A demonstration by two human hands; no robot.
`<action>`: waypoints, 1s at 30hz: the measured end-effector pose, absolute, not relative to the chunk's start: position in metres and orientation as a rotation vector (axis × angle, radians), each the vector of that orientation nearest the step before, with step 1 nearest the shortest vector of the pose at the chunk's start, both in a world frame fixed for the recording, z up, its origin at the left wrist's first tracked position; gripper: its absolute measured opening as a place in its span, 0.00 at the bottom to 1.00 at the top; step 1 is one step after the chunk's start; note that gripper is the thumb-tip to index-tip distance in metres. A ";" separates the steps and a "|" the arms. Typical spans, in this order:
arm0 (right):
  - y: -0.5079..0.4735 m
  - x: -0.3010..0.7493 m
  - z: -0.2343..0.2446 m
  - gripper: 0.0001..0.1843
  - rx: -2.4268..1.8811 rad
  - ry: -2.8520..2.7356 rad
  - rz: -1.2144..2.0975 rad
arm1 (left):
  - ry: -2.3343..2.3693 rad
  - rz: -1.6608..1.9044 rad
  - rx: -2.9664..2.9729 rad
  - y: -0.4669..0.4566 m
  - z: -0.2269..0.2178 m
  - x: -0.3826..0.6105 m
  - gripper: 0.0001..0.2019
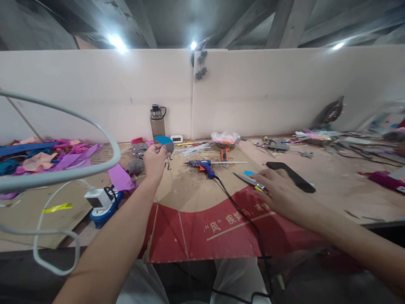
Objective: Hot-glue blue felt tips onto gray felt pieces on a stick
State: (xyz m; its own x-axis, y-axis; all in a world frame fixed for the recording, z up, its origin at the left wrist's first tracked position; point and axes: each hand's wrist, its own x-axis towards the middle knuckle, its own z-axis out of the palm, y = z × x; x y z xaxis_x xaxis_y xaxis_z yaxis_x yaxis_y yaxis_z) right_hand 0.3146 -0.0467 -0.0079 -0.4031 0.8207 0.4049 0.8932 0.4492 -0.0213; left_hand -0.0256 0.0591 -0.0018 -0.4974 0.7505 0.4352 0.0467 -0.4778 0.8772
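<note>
My left hand (154,161) is raised over the far middle of the workbench, closed on a round felt piece (164,142) that is blue on top and grey below. My right hand (280,192) lies palm down on the cardboard, its fingers resting on a silver utility knife (249,180) beside a small blue scrap (249,172). Between the two hands a blue glue gun (204,165) lies on its side with a white glue stick pointing right and its black cord (240,211) running toward me.
A flattened red and brown cardboard sheet (202,228) covers the bench. Pink, purple and blue felt scraps (47,158) pile at left near a white charger (98,197). A water bottle (157,120), a bowl (225,141), orange pliers (224,154) and a black phone (294,176) are farther back.
</note>
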 end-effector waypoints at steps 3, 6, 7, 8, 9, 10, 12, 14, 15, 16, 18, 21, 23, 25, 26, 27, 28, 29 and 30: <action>-0.064 0.259 0.009 0.13 -1.222 -2.271 0.183 | 1.252 2.018 1.193 0.058 0.000 -0.025 0.08; -0.074 0.206 0.015 0.11 -1.046 -2.218 0.454 | 1.246 2.014 1.186 0.057 0.001 -0.023 0.07; -0.075 0.192 0.015 0.11 -1.007 -2.227 0.490 | 1.241 2.018 1.190 0.057 0.001 -0.023 0.07; -0.074 0.180 0.013 0.10 -0.984 -2.229 0.503 | 1.237 2.025 1.197 0.057 0.000 -0.023 0.07; -0.073 0.170 0.012 0.10 -0.964 -2.235 0.499 | 1.236 2.033 1.206 0.057 0.000 -0.023 0.07; -0.071 0.162 0.010 0.09 -0.951 -2.240 0.482 | 1.234 2.040 1.217 0.057 -0.001 -0.023 0.07; -0.065 0.150 0.006 0.08 -0.954 -2.253 0.440 | 1.233 2.047 1.236 0.058 -0.001 -0.023 0.07; -0.061 0.143 0.002 0.08 -0.974 -2.268 0.413 | 1.232 2.049 1.250 0.058 -0.002 -0.023 0.07; -0.059 0.140 0.001 0.08 -0.983 -2.277 0.405 | 1.231 2.048 1.255 0.057 -0.001 -0.023 0.07; -0.057 0.139 -0.001 0.07 -0.986 -2.289 0.395 | 1.233 2.048 1.255 0.056 -0.001 -0.022 0.07; -0.056 0.137 -0.003 0.05 -0.972 -2.315 0.362 | 1.242 2.050 1.239 0.055 0.000 -0.021 0.06; -0.058 0.139 -0.001 0.06 -0.923 -2.337 0.298 | 1.264 2.042 1.193 0.054 0.002 -0.020 0.06; -0.062 0.143 0.001 0.06 -0.873 -2.323 0.259 | 1.274 2.035 1.175 0.054 0.002 -0.021 0.06; -0.066 0.150 0.003 0.05 -0.811 -2.301 0.230 | 1.278 2.029 1.184 0.056 0.000 -0.022 0.06; -0.069 0.154 0.003 0.06 -0.773 -2.289 0.223 | 1.275 2.027 1.193 0.057 0.000 -0.023 0.05; -0.072 0.159 0.004 0.06 -0.732 -2.275 0.220 | 1.273 2.028 1.200 0.058 -0.001 -0.024 0.06; -0.075 0.164 0.004 0.06 -0.687 -2.256 0.216 | 1.271 2.032 1.198 0.059 -0.002 -0.025 0.06; -0.078 0.169 0.004 0.05 -0.641 -2.230 0.213 | 1.270 2.038 1.189 0.060 -0.003 -0.026 0.06; -0.081 0.174 0.005 0.04 -0.595 -2.197 0.217 | 1.266 2.041 1.177 0.060 -0.003 -0.026 0.06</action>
